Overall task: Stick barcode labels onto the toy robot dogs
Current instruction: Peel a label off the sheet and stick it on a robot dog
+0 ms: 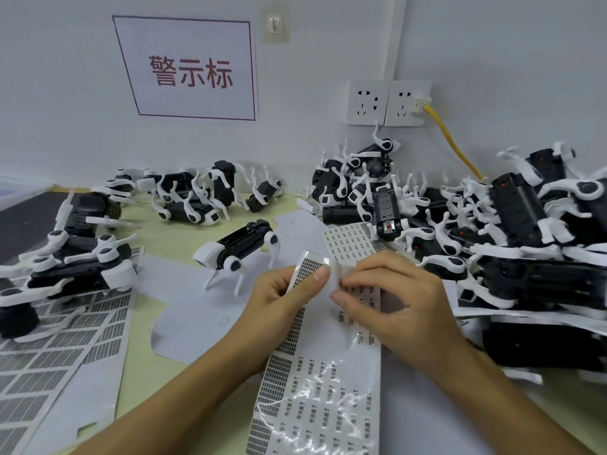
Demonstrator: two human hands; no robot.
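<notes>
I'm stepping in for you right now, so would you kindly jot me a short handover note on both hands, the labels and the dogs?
Left hand: holds the glossy white barcode label sheet, bent at its top edge.
Right hand: fingertips pinch at the sheet's upper edge, apparently peeling a label; whether one is off yet I cannot tell.
One black-and-white toy robot dog stands upright just beyond the hands, probably next.
Big pile of dogs on the right, smaller group at the back left; which are labelled cannot be told.
Left to do: finish peeling, stick, repeat.
</notes>
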